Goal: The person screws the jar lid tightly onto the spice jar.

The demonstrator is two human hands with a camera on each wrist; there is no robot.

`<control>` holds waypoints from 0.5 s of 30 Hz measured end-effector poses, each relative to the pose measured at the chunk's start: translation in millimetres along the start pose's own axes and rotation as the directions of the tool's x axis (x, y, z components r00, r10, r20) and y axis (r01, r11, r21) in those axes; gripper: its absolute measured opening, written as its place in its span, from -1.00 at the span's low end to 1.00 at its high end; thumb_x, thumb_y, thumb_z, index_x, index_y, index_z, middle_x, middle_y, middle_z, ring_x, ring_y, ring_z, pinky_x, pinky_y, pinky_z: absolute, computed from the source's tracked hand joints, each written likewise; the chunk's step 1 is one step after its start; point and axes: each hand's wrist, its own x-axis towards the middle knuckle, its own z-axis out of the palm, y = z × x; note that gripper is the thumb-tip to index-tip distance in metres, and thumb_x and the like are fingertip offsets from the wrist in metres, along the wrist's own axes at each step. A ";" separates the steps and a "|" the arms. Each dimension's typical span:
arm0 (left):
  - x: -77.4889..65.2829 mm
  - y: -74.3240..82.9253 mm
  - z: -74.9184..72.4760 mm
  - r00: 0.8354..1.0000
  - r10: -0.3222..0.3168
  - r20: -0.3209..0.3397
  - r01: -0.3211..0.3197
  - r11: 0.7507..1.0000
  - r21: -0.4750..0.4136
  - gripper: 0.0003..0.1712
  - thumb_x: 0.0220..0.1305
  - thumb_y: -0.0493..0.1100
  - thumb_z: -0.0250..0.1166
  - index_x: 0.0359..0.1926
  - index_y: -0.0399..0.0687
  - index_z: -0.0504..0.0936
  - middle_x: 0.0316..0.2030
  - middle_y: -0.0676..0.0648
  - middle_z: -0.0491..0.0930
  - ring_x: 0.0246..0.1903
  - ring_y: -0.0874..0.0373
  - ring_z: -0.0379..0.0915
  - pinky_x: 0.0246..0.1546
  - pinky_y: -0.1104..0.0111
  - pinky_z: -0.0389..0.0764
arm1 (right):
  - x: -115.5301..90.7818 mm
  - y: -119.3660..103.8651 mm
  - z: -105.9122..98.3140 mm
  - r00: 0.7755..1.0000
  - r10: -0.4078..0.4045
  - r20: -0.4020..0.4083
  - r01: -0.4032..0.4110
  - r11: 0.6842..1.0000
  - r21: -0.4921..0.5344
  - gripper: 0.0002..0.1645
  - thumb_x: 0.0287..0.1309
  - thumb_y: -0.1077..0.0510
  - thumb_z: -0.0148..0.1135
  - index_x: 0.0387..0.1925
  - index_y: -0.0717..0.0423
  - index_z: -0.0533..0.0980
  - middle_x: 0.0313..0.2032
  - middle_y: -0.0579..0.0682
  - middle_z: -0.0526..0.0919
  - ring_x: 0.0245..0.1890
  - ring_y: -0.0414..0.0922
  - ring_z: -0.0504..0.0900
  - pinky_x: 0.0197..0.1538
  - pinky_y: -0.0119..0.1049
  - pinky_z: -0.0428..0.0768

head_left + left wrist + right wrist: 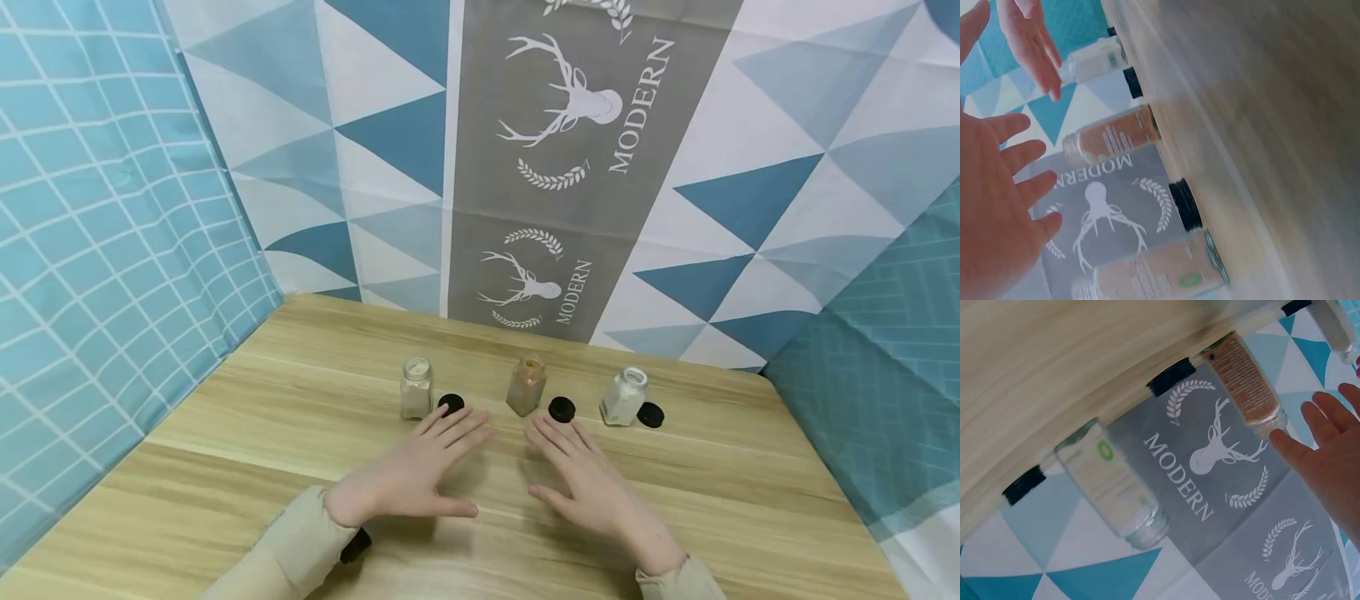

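My left hand point(420, 473) hovers over the table with its fingers spread, holding nothing. Just beyond its fingertips lies a black cap point(451, 403), beside an uncapped glass jar of pale beige powder point(417, 390). Opposite it, my right hand point(583, 483) is also spread and holds nothing. Near its fingertips lies another black cap point(562, 409). An open jar of orange-brown powder point(527, 387) stands between the two caps. Farther right stands an open jar of whitish powder point(624, 397), with a third black cap point(651, 414) next to it. All three jars are upright.
The wood-grain table point(247, 467) carries the jars in a row toward its back edge. Behind it hangs a patterned cloth point(525, 167) with deer heads and triangles. A blue tiled-pattern cloth point(97, 208) covers the left side, a teal one point(885, 375) the right.
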 end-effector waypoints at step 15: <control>-15.4 -33.1 -9.4 0.971 -0.201 -0.129 0.186 0.975 -0.120 -0.54 0.04 0.05 0.32 -0.05 -0.05 0.57 -0.16 0.02 0.62 -0.22 0.17 0.54 -0.16 0.29 0.55 | 38.0 -3.9 9.0 0.995 0.061 0.075 -0.070 0.988 0.136 -0.40 0.17 -0.09 0.12 0.19 0.08 0.34 0.14 0.02 0.45 0.13 -0.03 0.42 0.19 -0.06 0.37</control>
